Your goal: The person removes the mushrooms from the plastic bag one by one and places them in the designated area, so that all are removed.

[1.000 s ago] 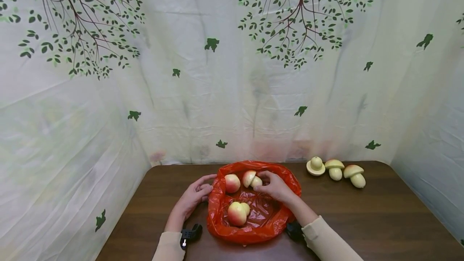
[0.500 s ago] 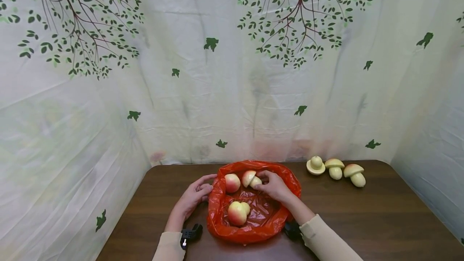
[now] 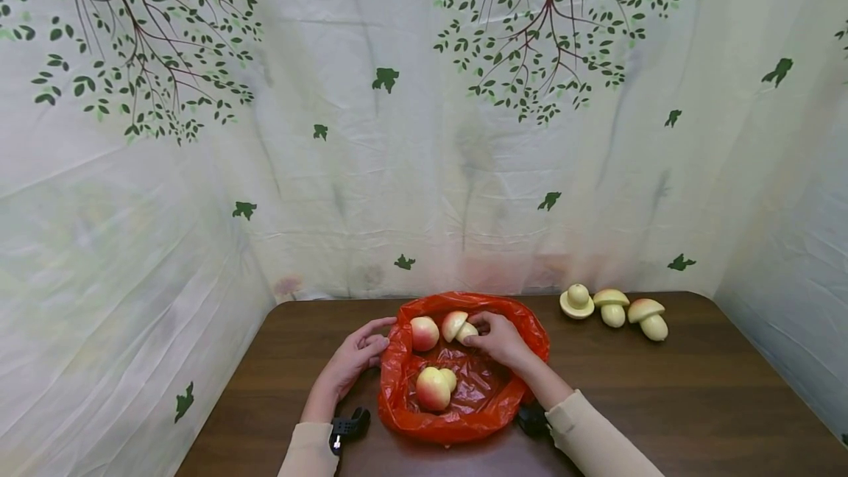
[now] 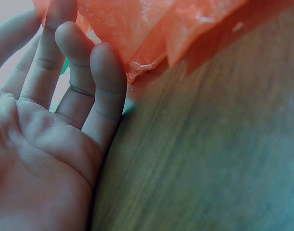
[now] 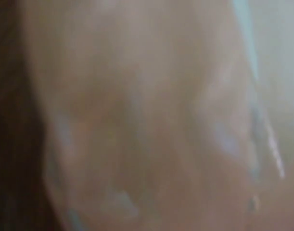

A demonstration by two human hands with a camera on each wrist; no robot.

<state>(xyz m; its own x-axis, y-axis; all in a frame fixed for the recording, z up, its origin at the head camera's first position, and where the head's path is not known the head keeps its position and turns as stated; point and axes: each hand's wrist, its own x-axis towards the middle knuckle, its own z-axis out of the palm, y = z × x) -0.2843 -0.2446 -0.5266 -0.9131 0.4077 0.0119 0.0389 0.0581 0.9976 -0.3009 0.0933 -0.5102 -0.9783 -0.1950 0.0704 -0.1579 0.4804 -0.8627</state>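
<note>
An open red plastic bag (image 3: 457, 429) with a rolled-down rim lies on the table. Inside it, my right hand (image 3: 503, 341) pinches the pale stem of a toy-like mushroom (image 3: 454, 324) with a red and yellow cap. To its left sits a round red and yellow piece (image 3: 425, 333), its underside hidden. Nearer the front of the bag is another mushroom (image 3: 433, 389), cap towards me. With relaxed fingers, my left hand (image 3: 351, 363) touches the bag's left side; the left wrist view shows this hand (image 4: 55, 125) against the red plastic (image 4: 132, 29). The right wrist view is too blurred to read.
Three more mushrooms stand or lie at the back right of the brown wooden table (image 3: 662, 403): one upside down (image 3: 577, 302), one upright (image 3: 612, 308), one tilted (image 3: 649, 319). A leaf-patterned curtain (image 3: 424, 168) rises behind the table and along both sides.
Almost nothing differs. My right forearm has shifted very slightly left, while both hands, the bag and the mushrooms keep their places.
</note>
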